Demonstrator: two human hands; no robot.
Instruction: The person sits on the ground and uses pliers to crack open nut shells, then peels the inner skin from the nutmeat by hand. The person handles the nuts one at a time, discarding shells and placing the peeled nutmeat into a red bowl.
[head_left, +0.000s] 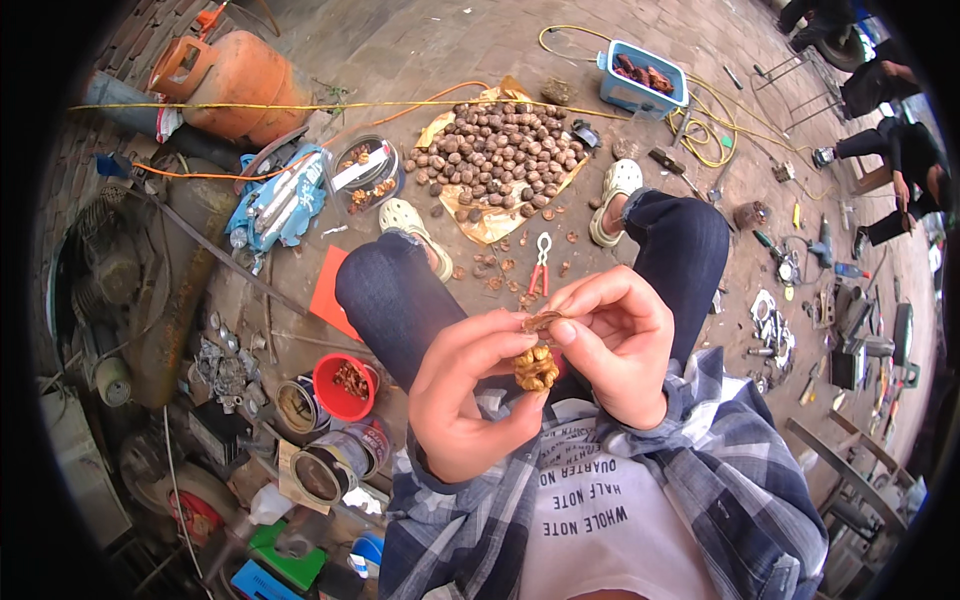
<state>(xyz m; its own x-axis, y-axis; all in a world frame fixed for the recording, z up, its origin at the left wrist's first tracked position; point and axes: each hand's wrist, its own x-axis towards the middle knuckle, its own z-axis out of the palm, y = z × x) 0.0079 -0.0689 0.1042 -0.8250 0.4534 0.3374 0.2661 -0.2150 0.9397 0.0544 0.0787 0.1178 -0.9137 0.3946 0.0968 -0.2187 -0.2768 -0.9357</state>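
Observation:
A golden-brown walnut kernel (535, 368) is held between the thumb and fingers of my left hand (472, 397). Just above it, my right hand (619, 337) pinches a brown piece of walnut shell (541, 322) between thumb and forefinger; the left fingertips also touch that piece. Beyond my hands, a nutcracker with red handles (539, 270) lies on the ground among bits of broken shell (493, 283). Whole walnuts (499, 150) are heaped on a yellowish sheet (484, 219) between my feet.
A clear plastic tub (365, 176) with kernels stands by my left foot. The red bucket (337, 405) at left holds brown fragments. An orange gas cylinder (247, 86), blue bin (641, 97), yellow hose (709, 150) and scattered tools surround me. Other people (911, 165) sit at far right.

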